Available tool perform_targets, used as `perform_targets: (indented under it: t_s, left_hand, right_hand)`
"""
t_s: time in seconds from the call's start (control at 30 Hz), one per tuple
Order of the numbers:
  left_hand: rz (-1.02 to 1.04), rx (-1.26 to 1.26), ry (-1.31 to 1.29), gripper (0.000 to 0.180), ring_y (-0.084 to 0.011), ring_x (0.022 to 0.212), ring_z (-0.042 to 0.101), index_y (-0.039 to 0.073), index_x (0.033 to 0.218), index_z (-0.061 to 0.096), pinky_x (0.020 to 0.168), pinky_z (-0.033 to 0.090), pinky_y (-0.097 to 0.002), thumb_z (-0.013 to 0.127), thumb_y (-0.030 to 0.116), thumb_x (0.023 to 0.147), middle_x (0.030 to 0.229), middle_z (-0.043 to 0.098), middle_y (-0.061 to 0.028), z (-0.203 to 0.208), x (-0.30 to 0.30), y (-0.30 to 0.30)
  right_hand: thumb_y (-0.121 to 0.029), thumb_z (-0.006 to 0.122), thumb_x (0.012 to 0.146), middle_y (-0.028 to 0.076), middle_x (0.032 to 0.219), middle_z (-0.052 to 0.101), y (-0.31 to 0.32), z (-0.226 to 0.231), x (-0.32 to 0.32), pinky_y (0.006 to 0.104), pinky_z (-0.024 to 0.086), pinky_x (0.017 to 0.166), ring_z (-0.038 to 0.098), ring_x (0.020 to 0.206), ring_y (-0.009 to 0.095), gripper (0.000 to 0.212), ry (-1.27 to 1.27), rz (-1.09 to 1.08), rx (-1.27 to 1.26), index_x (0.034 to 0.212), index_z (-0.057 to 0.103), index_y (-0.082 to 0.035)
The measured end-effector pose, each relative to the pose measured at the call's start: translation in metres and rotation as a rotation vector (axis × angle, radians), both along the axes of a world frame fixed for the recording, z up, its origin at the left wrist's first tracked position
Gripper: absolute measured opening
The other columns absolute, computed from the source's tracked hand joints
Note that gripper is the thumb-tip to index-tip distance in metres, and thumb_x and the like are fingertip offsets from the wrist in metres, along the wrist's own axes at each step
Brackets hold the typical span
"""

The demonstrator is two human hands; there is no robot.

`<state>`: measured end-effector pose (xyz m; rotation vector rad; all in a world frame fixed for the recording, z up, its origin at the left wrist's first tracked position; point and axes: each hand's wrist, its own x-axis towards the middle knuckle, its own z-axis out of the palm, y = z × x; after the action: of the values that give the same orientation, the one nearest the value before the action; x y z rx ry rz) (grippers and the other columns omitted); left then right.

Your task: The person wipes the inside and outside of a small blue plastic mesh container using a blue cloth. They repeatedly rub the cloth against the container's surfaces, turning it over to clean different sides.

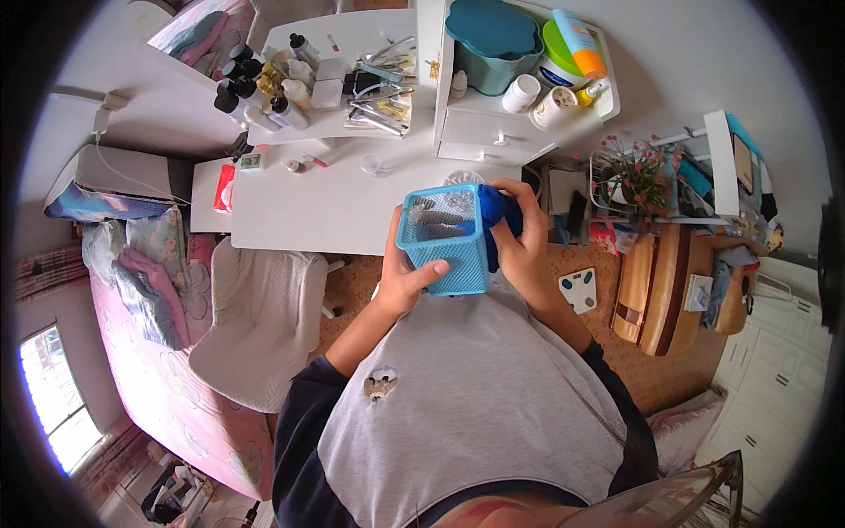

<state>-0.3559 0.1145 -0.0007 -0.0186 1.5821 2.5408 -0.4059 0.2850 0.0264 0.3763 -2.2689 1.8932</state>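
I stood in the room and saw a person holding a blue mesh basket (462,268) in front of their grey shirt (475,378). The left hand (409,280) was curled round the basket's left side, with the thumb on its front. The right hand (523,233) had its fingers closed on a dark blue cloth (498,209), which sat against the basket's right side. The cloth was there already, so the work on that side looked begun. I could not tell how much was done or left, or if anything lay inside.

The basket was up in the air, near the right end of the front edge of the white worktop (308,207). A clear dish (461,178) was just past it, and a small clear cup (371,165) stood nearer the back edge. Farther off, bottles (246,91) crowded the left end of a white shelf (424,114).
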Motion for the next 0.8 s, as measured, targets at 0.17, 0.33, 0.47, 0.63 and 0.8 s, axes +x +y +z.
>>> perform_targets:
  t_s: [0.17, 0.33, 0.47, 0.63, 0.8]
  left_hand:
    - [0.01, -0.231, 0.148, 0.09, -0.0238, 0.113, 0.051, 0.002, 0.135, 0.033, 0.098, 0.041, -0.036, 0.083, 0.012, 0.061, 0.122, 0.051, -0.0123, 0.005, -0.006, -0.008]
    - [-0.006, -0.693, 0.409, 0.086, -0.0277, 0.11, 0.054, 0.0, 0.126, 0.049, 0.093, 0.043, -0.0381, 0.086, 0.01, 0.05, 0.118, 0.056, -0.0139, 0.01, -0.015, -0.025]
    - [0.005, -0.788, 0.418, 0.079, -0.0319, 0.101, 0.056, -0.001, 0.118, 0.055, 0.089, 0.043, -0.039, 0.085, 0.011, 0.046, 0.111, 0.059, -0.0161, 0.017, -0.013, -0.029]
    - [0.148, -0.831, 0.477, 0.072, -0.0327, 0.094, 0.057, 0.001, 0.113, 0.062, 0.084, 0.045, -0.0385, 0.082, 0.017, 0.045, 0.105, 0.061, -0.0146, 0.02, -0.006, -0.047]
    - [0.051, -0.79, 0.405, 0.077, -0.0313, 0.088, 0.057, 0.004, 0.116, 0.062, 0.08, 0.046, -0.0383, 0.081, 0.021, 0.044, 0.099, 0.063, -0.0133, 0.023, 0.005, -0.065]
  right_hand:
    - [-0.003, 0.055, 0.087, 0.008, 0.104, 0.057, 0.012, -0.022, 0.003, 0.0281, 0.047, 0.081, 0.056, 0.09, 0.016, 0.027, -0.047, -0.068, -0.065, 0.114, 0.053, -0.002]
    - [-0.005, 0.058, 0.086, 0.011, 0.113, 0.045, 0.012, 0.006, 0.018, 0.0319, 0.041, 0.089, 0.048, 0.095, 0.015, 0.031, 0.022, -0.28, -0.581, 0.111, 0.039, -0.004]
    - [-0.004, 0.067, 0.078, 0.015, 0.115, 0.046, 0.011, 0.026, 0.015, 0.035, 0.044, 0.085, 0.051, 0.095, 0.02, 0.037, 0.127, 0.227, -0.167, 0.105, 0.042, -0.002]
    - [-0.011, 0.07, 0.074, 0.016, 0.116, 0.056, 0.006, 0.03, 0.006, 0.0399, 0.042, 0.091, 0.056, 0.108, 0.032, 0.035, 0.122, 0.71, 0.271, 0.106, 0.058, -0.003]
    - [-0.022, 0.072, 0.073, 0.003, 0.099, 0.063, -0.007, 0.023, -0.002, 0.043, 0.036, 0.09, 0.056, 0.102, 0.023, 0.027, 0.351, 0.891, 0.585, 0.097, 0.067, -0.012]
